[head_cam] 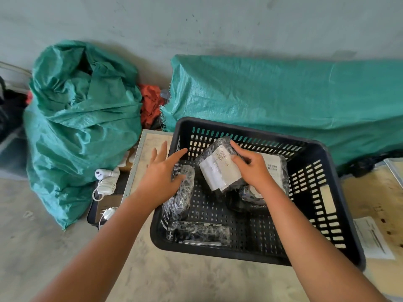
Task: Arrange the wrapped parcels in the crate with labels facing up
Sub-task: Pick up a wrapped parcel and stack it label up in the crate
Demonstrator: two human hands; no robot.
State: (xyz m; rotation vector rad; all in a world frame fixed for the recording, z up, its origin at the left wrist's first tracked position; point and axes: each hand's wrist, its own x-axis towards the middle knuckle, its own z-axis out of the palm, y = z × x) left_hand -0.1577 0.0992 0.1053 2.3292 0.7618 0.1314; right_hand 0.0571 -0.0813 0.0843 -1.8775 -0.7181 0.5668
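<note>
A black perforated plastic crate (325, 216) sits on the concrete floor. Inside it my right hand (253, 168) grips a black wrapped parcel (214, 168) whose white label faces up. Behind that hand lies another parcel (275, 168) with its label up. A narrow parcel (184, 192) leans along the crate's left wall, and a third (199, 233) lies by the near wall; neither shows a label. My left hand (161, 173) hovers over the crate's left rim with fingers spread, its fingertips close to the narrow parcel.
A crumpled green sack (80, 118) stands at the left, and a long green-covered bundle (283, 94) lies behind the crate. A white charger with its cable (105, 182) and a wooden board (150, 147) lie left of the crate. Papers (373, 236) lie at the right.
</note>
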